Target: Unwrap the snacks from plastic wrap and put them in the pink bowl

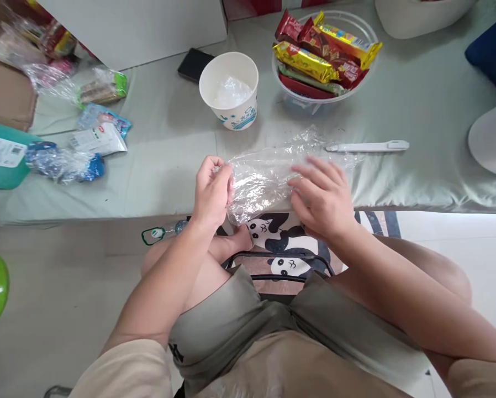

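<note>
A crumpled clear plastic bag (260, 182) stretches between my hands over the table's front edge. My left hand (212, 190) is closed, pinching the bag's left end. Over the bag's right part, my right hand (325, 196) has its fingers spread and slightly blurred; whether they touch the plastic is hard to tell. Just beyond the bag stands a white paper cup (246, 113) with blue print, holding crumpled clear plastic (231, 91). A white capped pen or cutter (368, 147) lies to the right, its left tip against the bag's far edge.
A clear round tub (291, 105) of wrapped snack bars (310, 61) sits at the back. Behind the cup lies a black phone-like slab (194, 65). Small packets (101, 138) and a plastic-wrapped blue item (63, 161) lie at left, near a large white box (148, 27).
</note>
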`<act>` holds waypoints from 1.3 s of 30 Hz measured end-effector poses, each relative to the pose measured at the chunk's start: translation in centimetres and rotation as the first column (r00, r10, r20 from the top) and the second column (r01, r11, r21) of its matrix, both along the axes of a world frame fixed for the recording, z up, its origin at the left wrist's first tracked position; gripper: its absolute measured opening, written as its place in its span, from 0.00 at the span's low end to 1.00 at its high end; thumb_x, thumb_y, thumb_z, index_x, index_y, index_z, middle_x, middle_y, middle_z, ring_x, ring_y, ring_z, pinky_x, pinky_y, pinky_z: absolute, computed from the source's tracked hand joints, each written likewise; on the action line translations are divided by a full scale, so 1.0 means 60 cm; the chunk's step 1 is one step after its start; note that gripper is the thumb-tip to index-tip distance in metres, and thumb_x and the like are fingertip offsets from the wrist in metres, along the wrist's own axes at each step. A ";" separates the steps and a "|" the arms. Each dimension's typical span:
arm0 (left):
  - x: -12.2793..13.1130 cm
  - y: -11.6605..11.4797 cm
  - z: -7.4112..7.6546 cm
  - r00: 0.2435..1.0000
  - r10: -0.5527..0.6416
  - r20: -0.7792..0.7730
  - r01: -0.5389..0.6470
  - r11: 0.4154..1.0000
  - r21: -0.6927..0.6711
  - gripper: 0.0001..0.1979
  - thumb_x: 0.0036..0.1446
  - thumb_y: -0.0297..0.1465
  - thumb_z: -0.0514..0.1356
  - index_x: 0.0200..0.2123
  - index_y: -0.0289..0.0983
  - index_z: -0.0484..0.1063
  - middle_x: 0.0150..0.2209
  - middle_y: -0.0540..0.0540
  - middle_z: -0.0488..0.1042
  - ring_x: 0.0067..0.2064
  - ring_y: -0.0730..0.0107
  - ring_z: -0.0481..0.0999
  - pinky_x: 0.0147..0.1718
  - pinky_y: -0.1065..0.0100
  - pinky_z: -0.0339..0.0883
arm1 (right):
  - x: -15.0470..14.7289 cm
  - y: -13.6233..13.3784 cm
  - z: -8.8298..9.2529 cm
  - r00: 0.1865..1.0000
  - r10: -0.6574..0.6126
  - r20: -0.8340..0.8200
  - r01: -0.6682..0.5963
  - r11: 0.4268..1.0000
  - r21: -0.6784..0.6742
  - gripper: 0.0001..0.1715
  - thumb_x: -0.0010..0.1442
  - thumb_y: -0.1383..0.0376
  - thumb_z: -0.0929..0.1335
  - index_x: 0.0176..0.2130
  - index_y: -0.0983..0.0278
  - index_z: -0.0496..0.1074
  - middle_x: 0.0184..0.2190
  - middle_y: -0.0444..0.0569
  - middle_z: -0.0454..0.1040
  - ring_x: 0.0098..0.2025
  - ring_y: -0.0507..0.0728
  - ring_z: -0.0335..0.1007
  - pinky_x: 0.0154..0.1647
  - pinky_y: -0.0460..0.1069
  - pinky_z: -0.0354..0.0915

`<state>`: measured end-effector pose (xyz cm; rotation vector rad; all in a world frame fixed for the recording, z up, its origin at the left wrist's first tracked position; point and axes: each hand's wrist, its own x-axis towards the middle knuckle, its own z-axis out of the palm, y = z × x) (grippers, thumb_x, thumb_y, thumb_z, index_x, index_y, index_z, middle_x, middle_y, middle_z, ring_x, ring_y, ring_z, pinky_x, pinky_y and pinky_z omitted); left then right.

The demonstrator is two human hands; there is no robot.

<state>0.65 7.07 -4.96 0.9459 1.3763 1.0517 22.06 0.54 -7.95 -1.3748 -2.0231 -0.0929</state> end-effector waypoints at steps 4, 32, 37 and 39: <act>-0.002 0.002 0.007 0.999 0.001 -0.041 -0.001 1.000 -0.004 0.09 0.59 0.26 0.58 0.30 0.42 0.59 0.16 0.60 0.61 0.12 0.82 0.50 0.10 0.75 0.38 | 0.014 -0.001 0.007 0.986 -0.131 0.100 0.149 0.968 -0.203 0.30 0.60 0.62 0.71 0.61 0.56 0.70 0.68 0.56 0.67 0.74 0.76 0.54 0.69 0.72 0.51; -0.088 0.032 0.053 0.856 -0.348 -0.383 0.239 0.922 -0.303 0.07 0.54 0.29 0.61 0.31 0.40 0.63 0.22 0.54 0.71 0.15 0.80 0.58 0.13 0.76 0.48 | 0.053 0.093 0.011 0.841 -0.541 -0.007 0.484 0.758 -0.437 0.22 0.55 0.61 0.72 0.50 0.59 0.70 0.42 0.51 0.79 0.38 0.62 0.73 0.39 0.58 0.67; -0.093 0.033 0.059 0.926 -0.265 -0.269 0.183 0.938 -0.295 0.08 0.50 0.28 0.63 0.28 0.39 0.64 0.21 0.54 0.67 0.19 0.80 0.62 0.15 0.78 0.52 | 0.049 0.086 0.010 0.879 -0.460 0.124 0.477 0.848 -0.233 0.06 0.61 0.63 0.67 0.41 0.58 0.71 0.46 0.57 0.76 0.48 0.68 0.71 0.50 0.65 0.64; -0.089 0.032 0.063 0.957 -0.220 -0.190 0.156 0.940 -0.303 0.08 0.49 0.28 0.63 0.27 0.39 0.64 0.21 0.54 0.65 0.19 0.80 0.62 0.14 0.78 0.49 | 0.046 0.073 0.021 0.885 -0.454 0.100 0.464 0.878 -0.117 0.06 0.63 0.65 0.65 0.40 0.58 0.72 0.42 0.57 0.76 0.48 0.70 0.71 0.49 0.67 0.63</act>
